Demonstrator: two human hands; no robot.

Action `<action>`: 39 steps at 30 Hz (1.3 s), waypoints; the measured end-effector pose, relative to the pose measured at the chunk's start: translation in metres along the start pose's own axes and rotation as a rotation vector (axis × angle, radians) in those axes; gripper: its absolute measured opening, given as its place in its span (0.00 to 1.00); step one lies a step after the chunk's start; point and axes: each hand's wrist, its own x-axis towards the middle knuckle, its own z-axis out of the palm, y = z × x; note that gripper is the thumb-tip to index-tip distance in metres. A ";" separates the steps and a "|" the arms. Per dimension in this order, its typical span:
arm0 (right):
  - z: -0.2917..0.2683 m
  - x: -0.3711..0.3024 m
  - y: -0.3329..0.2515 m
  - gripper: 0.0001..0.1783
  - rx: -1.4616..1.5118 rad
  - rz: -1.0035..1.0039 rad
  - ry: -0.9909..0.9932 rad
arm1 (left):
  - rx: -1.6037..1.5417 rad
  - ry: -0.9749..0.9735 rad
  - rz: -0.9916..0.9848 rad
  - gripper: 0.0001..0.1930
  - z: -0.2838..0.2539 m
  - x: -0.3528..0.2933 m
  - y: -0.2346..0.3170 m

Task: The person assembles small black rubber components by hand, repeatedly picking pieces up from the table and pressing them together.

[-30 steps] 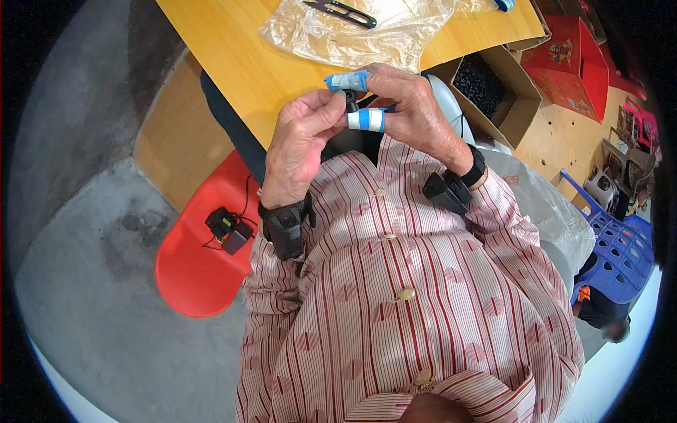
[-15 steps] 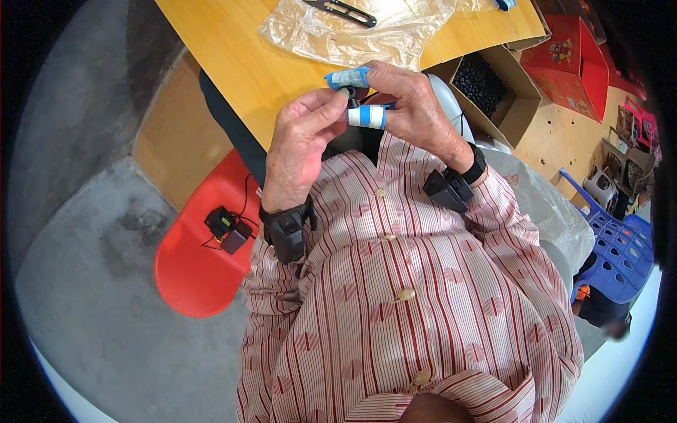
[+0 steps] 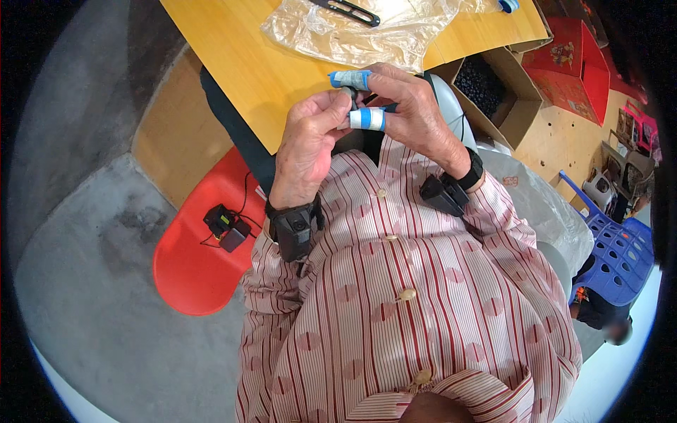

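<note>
Close to the table's near edge, both hands meet over a small black part (image 3: 354, 97), whose exact kind I cannot make out. My left hand (image 3: 310, 134) pinches it between thumb and fingertips. From the other side, my right hand (image 3: 412, 109) grips it with thumb and forefinger, both wrapped in blue and white tape. The fingers cover most of the part. On the wooden table (image 3: 240, 63) beyond the hands lies a crumpled clear plastic bag (image 3: 395, 42), with a black slotted cutter handle (image 3: 352, 10) resting on it.
A cardboard box (image 3: 522, 106) of small black pieces stands right of the table, beside a red box (image 3: 568, 70). A red stool (image 3: 187, 275) at left carries a black device with a cable (image 3: 226, 227). At far right are a blue plastic chair (image 3: 617, 254) and another person (image 3: 606, 310).
Both hands stay together on the black part. My left hand has shifted slightly right, and its fingers have curled a little around the part.
</note>
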 end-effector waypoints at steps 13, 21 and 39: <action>-0.021 0.005 -0.007 0.16 -0.282 -0.118 -0.205 | 0.021 -0.020 -0.041 0.10 -0.002 0.002 -0.005; -0.022 0.005 -0.010 0.14 -0.302 -0.139 -0.195 | 0.064 0.017 -0.048 0.09 0.003 -0.001 -0.004; -0.009 -0.002 0.000 0.15 -0.182 -0.047 -0.116 | 0.157 0.031 0.036 0.10 0.000 -0.002 -0.006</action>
